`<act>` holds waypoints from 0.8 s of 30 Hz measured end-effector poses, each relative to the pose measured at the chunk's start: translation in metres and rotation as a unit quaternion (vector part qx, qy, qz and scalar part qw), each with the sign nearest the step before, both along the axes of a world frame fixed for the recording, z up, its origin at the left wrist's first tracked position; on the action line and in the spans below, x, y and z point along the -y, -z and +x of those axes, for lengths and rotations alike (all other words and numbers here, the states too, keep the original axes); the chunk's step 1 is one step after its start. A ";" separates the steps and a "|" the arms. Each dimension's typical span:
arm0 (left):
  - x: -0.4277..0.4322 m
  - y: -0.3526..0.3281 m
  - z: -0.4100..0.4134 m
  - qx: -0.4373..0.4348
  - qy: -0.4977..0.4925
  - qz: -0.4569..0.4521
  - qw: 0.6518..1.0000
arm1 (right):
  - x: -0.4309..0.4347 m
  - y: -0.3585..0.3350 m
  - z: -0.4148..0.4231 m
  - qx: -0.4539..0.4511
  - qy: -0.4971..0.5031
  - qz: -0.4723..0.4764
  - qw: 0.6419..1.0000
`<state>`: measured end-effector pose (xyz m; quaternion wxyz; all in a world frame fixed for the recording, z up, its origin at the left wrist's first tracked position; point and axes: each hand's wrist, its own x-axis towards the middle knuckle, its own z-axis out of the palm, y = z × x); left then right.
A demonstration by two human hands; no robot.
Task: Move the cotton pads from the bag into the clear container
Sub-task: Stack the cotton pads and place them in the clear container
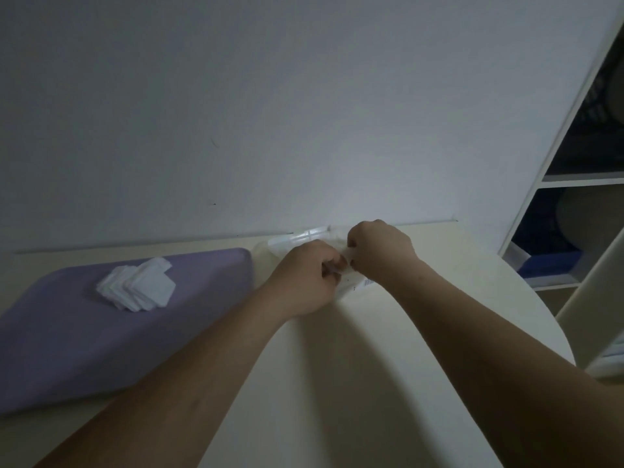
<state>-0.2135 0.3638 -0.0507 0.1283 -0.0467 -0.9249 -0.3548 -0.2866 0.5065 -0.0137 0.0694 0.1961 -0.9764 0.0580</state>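
Several square white cotton pads (138, 284) lie in a loose fanned pile on a purple tray (67, 339) at the left. Both hands meet over a thin clear plastic bag (358, 286) near the wall. My left hand (305, 278) pinches the bag's near side with curled fingers. My right hand (380, 251) grips the bag's other side. Just behind the hands stands the clear container (304, 238), mostly hidden by them. What is inside the bag cannot be seen.
The cream table (388, 366) has a rounded right edge and butts against a white wall. A white shelf unit (574, 184) with dark and blue items stands at the right. A white slanted piece (594, 292) leans beside the table's right edge.
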 end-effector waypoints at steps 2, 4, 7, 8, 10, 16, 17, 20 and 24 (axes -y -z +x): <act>0.000 -0.001 0.001 -0.007 -0.002 0.000 1.000 | 0.004 -0.007 0.003 0.036 -0.001 0.008 0.999; -0.001 -0.001 0.001 -0.011 -0.010 0.008 1.000 | 0.005 -0.014 0.004 0.093 -0.019 0.020 0.995; 0.001 -0.003 0.004 -0.005 -0.011 0.021 1.000 | 0.006 -0.015 0.002 0.134 -0.021 -0.001 0.991; 0.002 -0.004 0.005 -0.007 -0.013 0.020 1.000 | 0.006 -0.012 0.000 0.123 -0.011 -0.009 0.992; 0.006 -0.005 0.009 -0.020 -0.030 0.009 0.999 | 0.006 -0.006 -0.003 0.094 0.012 -0.018 0.995; 0.018 0.004 0.019 -0.029 -0.046 -0.003 0.999 | 0.011 0.006 0.001 0.093 0.028 -0.062 0.993; 0.018 0.004 0.019 -0.023 -0.047 0.008 0.999 | 0.013 0.006 0.004 0.107 0.018 -0.064 0.992; 0.019 0.004 0.023 -0.022 -0.037 0.031 0.999 | 0.015 0.001 0.013 0.142 -0.003 -0.058 0.988; 0.034 0.004 0.039 -0.056 -0.039 0.084 0.994 | 0.025 -0.021 0.030 0.004 0.044 -0.011 0.999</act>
